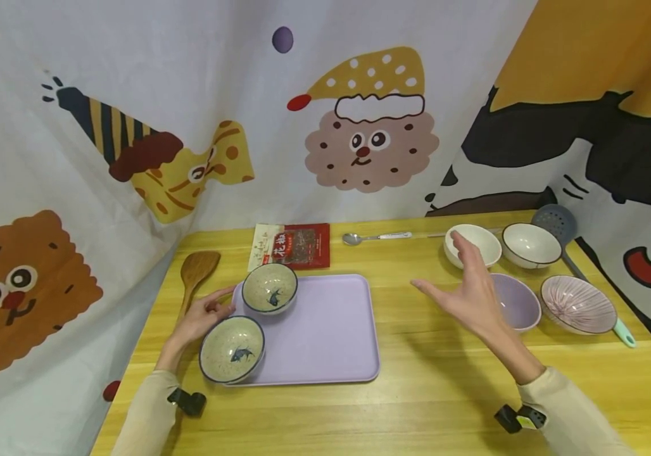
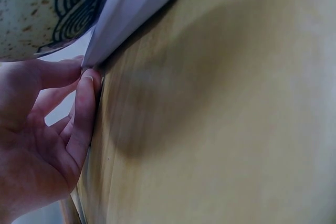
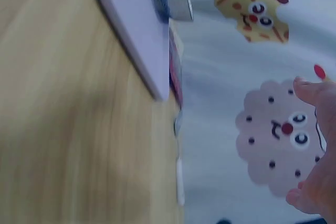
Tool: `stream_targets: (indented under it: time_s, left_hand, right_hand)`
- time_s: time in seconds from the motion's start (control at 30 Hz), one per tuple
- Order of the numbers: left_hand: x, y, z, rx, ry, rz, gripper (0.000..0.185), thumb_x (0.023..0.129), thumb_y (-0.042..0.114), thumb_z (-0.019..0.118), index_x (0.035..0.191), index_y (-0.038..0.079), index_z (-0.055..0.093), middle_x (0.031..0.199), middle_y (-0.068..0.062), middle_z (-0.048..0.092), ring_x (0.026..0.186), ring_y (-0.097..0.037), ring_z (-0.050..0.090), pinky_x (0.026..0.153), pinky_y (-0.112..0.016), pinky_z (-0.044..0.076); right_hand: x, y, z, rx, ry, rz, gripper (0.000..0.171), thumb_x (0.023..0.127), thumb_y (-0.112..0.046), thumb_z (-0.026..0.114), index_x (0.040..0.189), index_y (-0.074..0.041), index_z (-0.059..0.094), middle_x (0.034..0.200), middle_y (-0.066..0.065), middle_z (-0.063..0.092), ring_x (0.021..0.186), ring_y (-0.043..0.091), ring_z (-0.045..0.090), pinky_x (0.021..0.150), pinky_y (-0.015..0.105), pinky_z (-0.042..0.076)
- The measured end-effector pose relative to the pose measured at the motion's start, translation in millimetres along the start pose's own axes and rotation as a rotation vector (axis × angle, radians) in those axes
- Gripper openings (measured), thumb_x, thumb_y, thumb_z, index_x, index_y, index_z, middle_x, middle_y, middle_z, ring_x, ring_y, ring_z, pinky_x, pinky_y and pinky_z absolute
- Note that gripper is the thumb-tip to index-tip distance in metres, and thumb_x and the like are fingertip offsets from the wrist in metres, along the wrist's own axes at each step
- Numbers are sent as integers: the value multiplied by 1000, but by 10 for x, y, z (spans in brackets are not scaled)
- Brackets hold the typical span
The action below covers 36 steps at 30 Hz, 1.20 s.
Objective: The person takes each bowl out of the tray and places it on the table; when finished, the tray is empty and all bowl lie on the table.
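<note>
We take the centre of the smooth lilac rectangular tray (image 1: 325, 335) as our clock, with twelve toward the printed white cloth curtain (image 1: 280, 190). The tray lies flat, or nearly so, on the yellow wood-grain table (image 1: 405, 411). At nine o'clock our left hand (image 1: 201, 318) pinches the rim of the tray between thumb and fingers; we judge that it takes the rim there because a gap between the two bowls leaves room.

These are speckled beige round bowls with blue rims and painted fish: the farther one (image 1: 265, 285) stands at about eleven, the nearer one (image 1: 225, 345) at eight, its rim reaching past the tray's edge. Their place on the left side probably makes that side heavier.

Near three o'clock our right hand (image 1: 470, 294) hangs in the air, holding nothing, thumb spread away from its straight fingers. Just beyond it, a glossy purple round bowl (image 1: 515, 303) is partly hidden. A brown wooden spatula (image 1: 200, 265) lies at ten, perhaps set there to leave the tray's surface free.
</note>
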State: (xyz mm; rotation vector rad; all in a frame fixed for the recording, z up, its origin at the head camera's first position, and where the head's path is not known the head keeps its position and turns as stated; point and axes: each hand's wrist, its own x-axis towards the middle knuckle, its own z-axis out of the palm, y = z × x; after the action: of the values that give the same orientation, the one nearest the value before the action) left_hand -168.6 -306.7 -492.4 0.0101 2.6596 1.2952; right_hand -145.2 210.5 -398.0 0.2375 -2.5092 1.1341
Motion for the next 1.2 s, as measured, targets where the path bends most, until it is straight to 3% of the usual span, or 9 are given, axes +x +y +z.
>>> stream_targets:
  time_s: [0.33,0.6,0.77,0.93,1.2]
  left_hand:
    - [-4,4,-7,6,0,-13,53,99,24,67,147,8,53,81,-6,60,71,-13,53,62,-26,44]
    - [5,-2,-2,12,1,2,53,99,24,67,147,7,52,77,-5,58,69,-12,52,61,-26,43]
    - [4,1,5,21,7,6,52,99,22,67,147,6,53,77,-5,58,68,-12,52,61,-26,43]
    - [8,-3,11,25,10,-7,52,99,23,67,147,7,53,77,-4,56,69,-12,51,61,-26,42]
    - [9,1,4,23,4,-14,53,99,25,67,147,8,53,76,-3,55,68,-13,51,61,-27,42]
  right_hand:
    - [288,-242,515,4,-182,-76,119,72,-46,90,161,-10,20,164,19,27,150,43,27,114,70,25]
    - [448,-493,924,65,-322,-113,120,75,-52,86,163,-11,17,167,16,21,152,39,26,116,65,27]
    - [494,-617,1156,86,-408,-138,122,74,-53,87,163,-11,15,167,17,21,152,39,26,116,65,26]
    - [521,-692,1393,110,-492,-150,125,74,-54,87,164,-14,11,169,13,17,155,37,17,119,64,21]
    - [485,-787,1816,104,-614,-192,129,73,-54,88,163,-7,8,168,18,15,155,36,18,120,57,24]
